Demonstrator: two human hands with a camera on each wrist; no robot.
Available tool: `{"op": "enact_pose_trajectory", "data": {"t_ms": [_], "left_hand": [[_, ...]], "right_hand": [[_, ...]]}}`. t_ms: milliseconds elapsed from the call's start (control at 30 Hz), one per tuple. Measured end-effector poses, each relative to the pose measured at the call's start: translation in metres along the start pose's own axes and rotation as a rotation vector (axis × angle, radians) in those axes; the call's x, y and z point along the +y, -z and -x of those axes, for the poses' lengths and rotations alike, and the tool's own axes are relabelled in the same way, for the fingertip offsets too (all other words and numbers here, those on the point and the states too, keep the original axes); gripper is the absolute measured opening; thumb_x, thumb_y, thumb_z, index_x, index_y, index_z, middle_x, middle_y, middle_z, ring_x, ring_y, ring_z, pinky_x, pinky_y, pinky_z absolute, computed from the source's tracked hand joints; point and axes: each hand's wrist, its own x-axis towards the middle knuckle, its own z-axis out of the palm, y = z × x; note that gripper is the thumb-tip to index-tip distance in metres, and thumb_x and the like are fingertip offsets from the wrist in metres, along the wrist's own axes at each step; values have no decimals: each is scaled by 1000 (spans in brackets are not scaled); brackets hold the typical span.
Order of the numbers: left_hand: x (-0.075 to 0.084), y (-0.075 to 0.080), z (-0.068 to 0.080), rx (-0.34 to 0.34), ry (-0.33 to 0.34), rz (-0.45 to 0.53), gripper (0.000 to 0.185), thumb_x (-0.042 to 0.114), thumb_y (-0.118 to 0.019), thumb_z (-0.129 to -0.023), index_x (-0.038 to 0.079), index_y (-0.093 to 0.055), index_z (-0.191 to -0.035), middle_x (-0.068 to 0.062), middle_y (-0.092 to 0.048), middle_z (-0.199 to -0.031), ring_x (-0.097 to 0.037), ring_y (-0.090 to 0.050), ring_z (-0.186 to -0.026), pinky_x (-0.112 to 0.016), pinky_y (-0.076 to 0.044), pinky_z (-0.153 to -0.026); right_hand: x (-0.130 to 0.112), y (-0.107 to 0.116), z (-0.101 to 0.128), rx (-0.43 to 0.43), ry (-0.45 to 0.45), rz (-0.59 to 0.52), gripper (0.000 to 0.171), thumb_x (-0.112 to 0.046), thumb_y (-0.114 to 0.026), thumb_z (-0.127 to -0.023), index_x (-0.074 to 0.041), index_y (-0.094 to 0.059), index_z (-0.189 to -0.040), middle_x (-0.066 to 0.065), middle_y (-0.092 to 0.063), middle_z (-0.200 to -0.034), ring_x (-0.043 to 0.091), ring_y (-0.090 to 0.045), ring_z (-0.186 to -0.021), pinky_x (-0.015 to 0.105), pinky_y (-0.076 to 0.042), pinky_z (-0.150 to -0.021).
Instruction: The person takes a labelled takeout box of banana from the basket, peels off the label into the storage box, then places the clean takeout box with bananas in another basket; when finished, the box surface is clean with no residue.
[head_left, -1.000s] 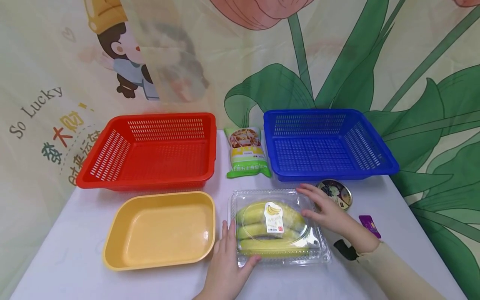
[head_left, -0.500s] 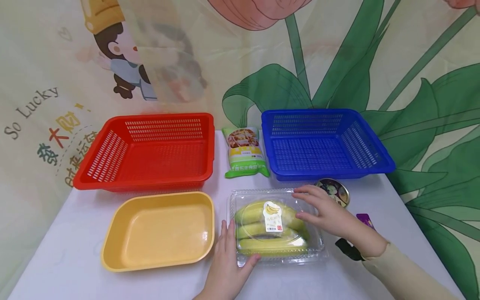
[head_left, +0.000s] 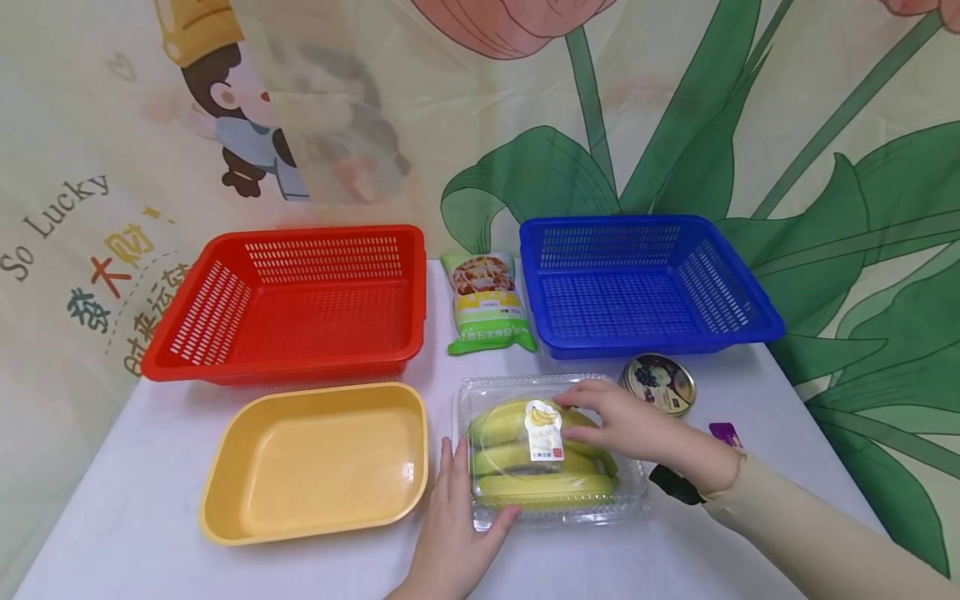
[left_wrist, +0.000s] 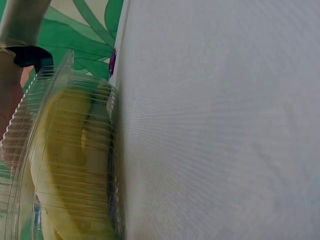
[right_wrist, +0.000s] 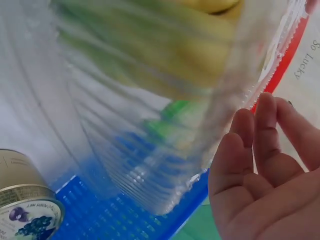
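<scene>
A clear plastic clamshell box (head_left: pixel 480 392) of yellow-green bananas (head_left: pixel 540 485) lies on the table, a banana label (head_left: pixel 544 431) on its lid. My left hand (head_left: pixel 452 525) rests along the box's left side, fingers straight and thumb by the front left corner. Above the right part of the lid is my right hand (head_left: pixel 626 423), its fingertips close to the label. In the right wrist view its loosely bent fingers (right_wrist: pixel 267 135) hold nothing and sit beside the lid's edge; whether they touch it I cannot tell. Through the left wrist view the bananas (left_wrist: pixel 65 165) show behind ribbed plastic.
Behind stand a red basket (head_left: pixel 300 371) and a blue basket (head_left: pixel 652 343), with a green food packet (head_left: pixel 491 307) between them. A yellow tray (head_left: pixel 315 529) is at left. A round tin (head_left: pixel 660 383) and a small purple packet (head_left: pixel 724 433) lie right of the box.
My right hand has moved left from the box's right edge, over the lid toward the label, uncovering more of the tin. My left hand stays at the box's left side.
</scene>
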Motion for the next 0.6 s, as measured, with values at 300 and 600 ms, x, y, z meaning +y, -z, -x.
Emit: {"op": "enact_pose_trajectory", "data": {"t_ms": [300,600], "left_hand": [[-1,-1,0,-4,3,0,92,54,-61,-78,6,-17,-144,-27,-19,-147,-40,-27,-133,-54,-34,-100],[-2,-2,0,14,-21,0,92,53,-62,-78,5,-18,-144,-27,-21,-146,-40,-29,-132,-53,-36,-99]], "right_hand": [[-3,-7,-5,22,-72,36,38,-26,-67,-80,-5,-63,-112,8,-61,-106,26,-56,-101,45,-47,-86],[0,-20,-5,137,-85,52,34,-25,-71,-76,-7,-66,-104,4,-63,-99,23,-58,-96,42,-47,-85]]}}
